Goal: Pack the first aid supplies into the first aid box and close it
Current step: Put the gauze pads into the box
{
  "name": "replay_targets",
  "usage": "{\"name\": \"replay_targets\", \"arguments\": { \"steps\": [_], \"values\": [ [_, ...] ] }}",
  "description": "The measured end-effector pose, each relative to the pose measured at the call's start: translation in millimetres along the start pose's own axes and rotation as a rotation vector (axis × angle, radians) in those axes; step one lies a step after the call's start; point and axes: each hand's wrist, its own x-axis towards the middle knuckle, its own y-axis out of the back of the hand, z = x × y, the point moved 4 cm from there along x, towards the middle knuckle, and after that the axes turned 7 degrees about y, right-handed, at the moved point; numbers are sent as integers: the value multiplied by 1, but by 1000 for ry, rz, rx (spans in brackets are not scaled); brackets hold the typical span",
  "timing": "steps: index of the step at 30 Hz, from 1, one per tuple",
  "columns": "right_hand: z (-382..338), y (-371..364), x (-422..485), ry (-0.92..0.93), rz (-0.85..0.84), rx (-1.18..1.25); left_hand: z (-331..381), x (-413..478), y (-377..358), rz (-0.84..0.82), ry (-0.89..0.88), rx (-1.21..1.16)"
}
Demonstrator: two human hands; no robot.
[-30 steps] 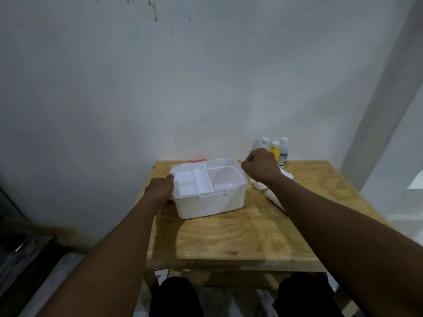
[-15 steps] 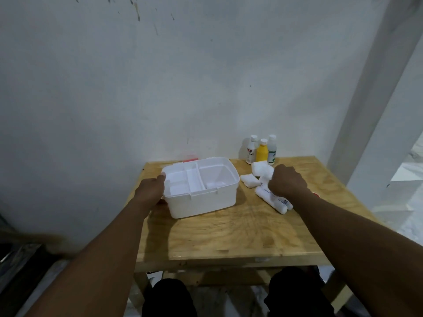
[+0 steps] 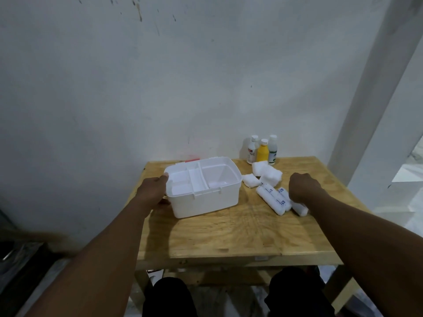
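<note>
The white first aid box stands open on the wooden table, with a divided tray in its left half and an empty right half. My left hand grips the box's left end, thumb on the rim. Right of the box lie white gauze packs and several wrapped bandage rolls. My right hand is curled knuckles-up over the rolls, its fingertips hidden. One roll sticks out under its wrist. Three small bottles, white, yellow and clear, stand at the back by the wall.
A sliver of red plastic shows behind the box against the wall. The table backs onto a white wall, with a white pillar to the right. Bare wood lies in front of the box. My knees are under the front edge.
My right hand went from near the box's back right corner to the right and down onto the bandage rolls. My left hand stayed on the box's left end.
</note>
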Motion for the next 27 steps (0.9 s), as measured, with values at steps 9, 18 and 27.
{"name": "replay_targets", "arguments": {
  "steps": [9,18,27],
  "values": [
    [-51,57,9,119,487,270,0,-6,1,-20,0,15],
    [-203,52,-31,593,282,715,0,-11,1,-47,-29,50],
    [-207,22,-36,644,175,540,0,-11,1,-61,-37,76]
  ]
}}
